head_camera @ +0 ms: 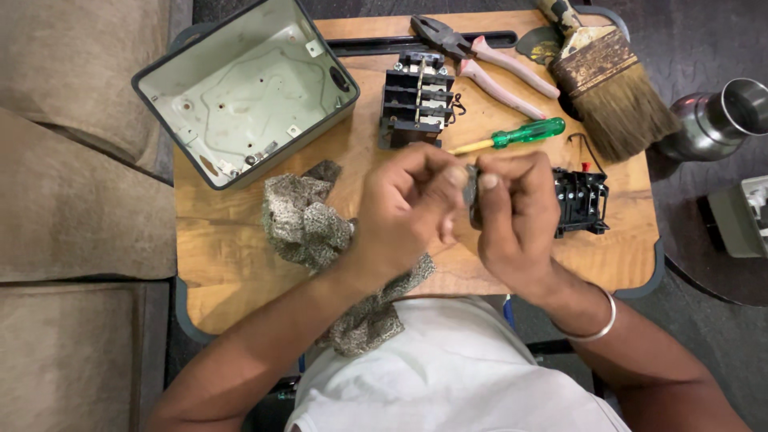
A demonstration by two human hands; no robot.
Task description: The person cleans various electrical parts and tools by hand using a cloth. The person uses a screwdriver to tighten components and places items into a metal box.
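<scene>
Two hands, left hand (404, 204) and right hand (516, 212), pinching a small dark part (470, 194) over wooden table (240, 272).

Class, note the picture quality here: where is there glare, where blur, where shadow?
Head view: glare on the steel cup; even, soft light on the table; left hand and right hand slightly soft, hiding the small dark part pinched between them; faint shadow beneath the brush.
</scene>
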